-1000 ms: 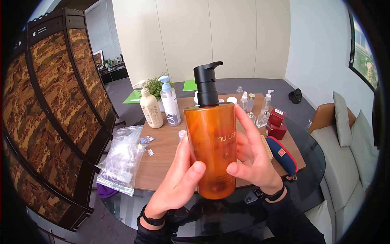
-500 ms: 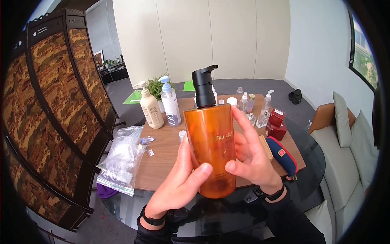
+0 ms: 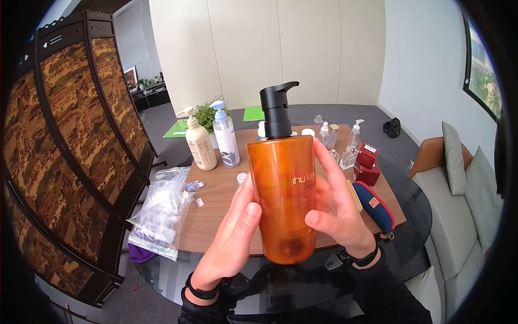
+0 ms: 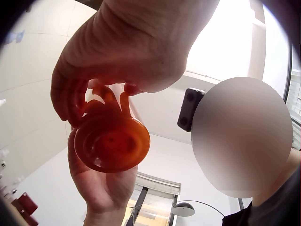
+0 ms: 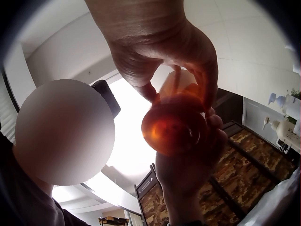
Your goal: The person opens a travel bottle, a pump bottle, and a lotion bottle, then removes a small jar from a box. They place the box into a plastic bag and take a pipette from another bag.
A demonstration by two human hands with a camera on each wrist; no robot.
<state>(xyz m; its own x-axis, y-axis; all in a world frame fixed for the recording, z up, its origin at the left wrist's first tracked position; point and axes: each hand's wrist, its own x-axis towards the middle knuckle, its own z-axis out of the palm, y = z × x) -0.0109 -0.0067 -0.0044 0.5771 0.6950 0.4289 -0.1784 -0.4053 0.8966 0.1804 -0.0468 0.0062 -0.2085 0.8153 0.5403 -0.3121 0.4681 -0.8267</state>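
Observation:
An amber translucent pump bottle (image 3: 283, 202) with a black pump top (image 3: 276, 110) stands nearly upright in the air, in front of the table in the head view. My left hand (image 3: 229, 235) grips its left side, thumb on the lower front. On the other side my right hand (image 3: 345, 218) holds it, thumb near the right edge and index finger reaching toward the shoulder. Pale lettering shows at the front right. From below, the round bottle base (image 4: 113, 143) appears in the left wrist view, and the right wrist view shows the base (image 5: 174, 129) too.
On the wooden board (image 3: 216, 224) stand a cream pump bottle (image 3: 200, 146), a blue-topped pump bottle (image 3: 225, 137), several small clear bottles, red boxes (image 3: 367, 164) and a navy pouch (image 3: 373, 208). A clear zip bag (image 3: 160, 210) lies at the left edge, a sofa (image 3: 458, 216) at right.
The bottle rocks and turns slightly: its pump top swings left, then back right, and the lettering shifts. My left thumb slides from the front toward the bottle's left edge. Both hands keep hold.

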